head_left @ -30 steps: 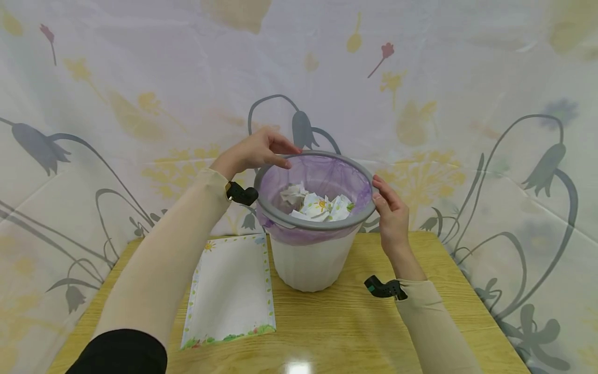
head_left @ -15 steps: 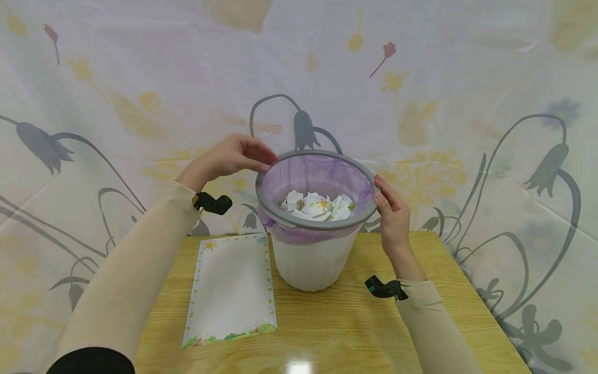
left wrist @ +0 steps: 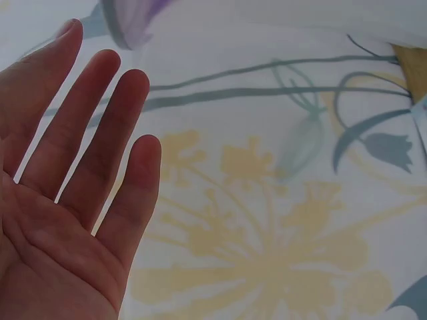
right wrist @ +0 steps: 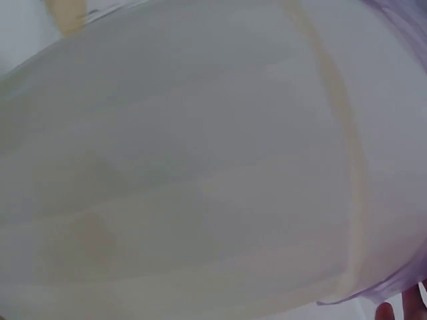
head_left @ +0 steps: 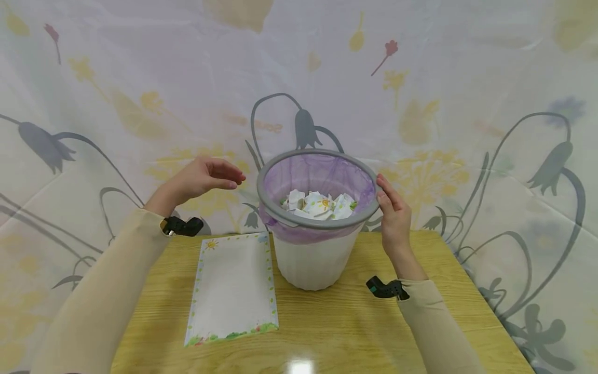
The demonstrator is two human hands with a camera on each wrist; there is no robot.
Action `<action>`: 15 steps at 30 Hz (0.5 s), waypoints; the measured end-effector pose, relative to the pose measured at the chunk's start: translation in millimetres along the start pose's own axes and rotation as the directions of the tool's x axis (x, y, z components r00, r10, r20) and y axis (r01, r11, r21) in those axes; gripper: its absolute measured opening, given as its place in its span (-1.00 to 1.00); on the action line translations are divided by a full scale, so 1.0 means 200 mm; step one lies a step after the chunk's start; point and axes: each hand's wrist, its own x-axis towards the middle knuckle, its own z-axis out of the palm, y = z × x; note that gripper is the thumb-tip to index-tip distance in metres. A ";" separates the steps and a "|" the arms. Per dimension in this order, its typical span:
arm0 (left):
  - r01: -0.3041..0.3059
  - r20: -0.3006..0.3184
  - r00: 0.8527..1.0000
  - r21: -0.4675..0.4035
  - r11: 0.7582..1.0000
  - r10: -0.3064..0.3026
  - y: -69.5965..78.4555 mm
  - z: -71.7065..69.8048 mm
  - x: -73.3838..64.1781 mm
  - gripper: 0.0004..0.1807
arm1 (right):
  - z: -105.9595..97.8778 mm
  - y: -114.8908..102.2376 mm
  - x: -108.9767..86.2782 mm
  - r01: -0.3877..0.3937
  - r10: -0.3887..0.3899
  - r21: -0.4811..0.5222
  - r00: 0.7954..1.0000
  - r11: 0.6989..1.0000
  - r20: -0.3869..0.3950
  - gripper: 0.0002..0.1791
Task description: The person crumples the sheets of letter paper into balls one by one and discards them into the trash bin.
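Note:
A white trash can (head_left: 310, 265) with a grey rim (head_left: 322, 223) stands upright on the wooden table. Its purple liner (head_left: 299, 174) folds out over the edge, and crumpled printed paper (head_left: 320, 204) lies inside. My left hand (head_left: 201, 179) is in the air left of the rim, apart from it and holding nothing. In the left wrist view its fingers (left wrist: 127, 113) are spread and nearly straight. My right hand (head_left: 396, 218) touches the rim's right side from outside, thumb and fingers fairly straight. The can's wall (right wrist: 200, 167) fills the right wrist view, with fingertips (right wrist: 385, 312) at the lower corner.
A white sheet of paper (head_left: 233, 291) with a leaf border and a sun drawing lies flat, left of the can. Bare wooden table (head_left: 355, 332) shows in front and to the right. A flower-print cloth (head_left: 420, 78) hangs behind.
My left hand has moved left and down, away from the can's rim. A crumpled piece at the left of the pile looks settled lower. My right hand has stayed at the rim.

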 end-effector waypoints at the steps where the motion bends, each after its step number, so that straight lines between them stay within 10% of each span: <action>1: 0.003 0.005 1.000 0.002 1.000 -0.003 -0.02 0.00 -0.01 -0.68 | 0.00 0.00 0.00 0.007 -0.007 -0.003 1.000 1.000 -0.015 -0.57; 15: 0.086 0.015 0.996 0.028 0.996 -0.087 -0.29 0.08 -0.16 -0.65 | -0.01 -0.01 -0.08 0.130 -0.120 0.061 0.982 0.990 -0.146 -0.72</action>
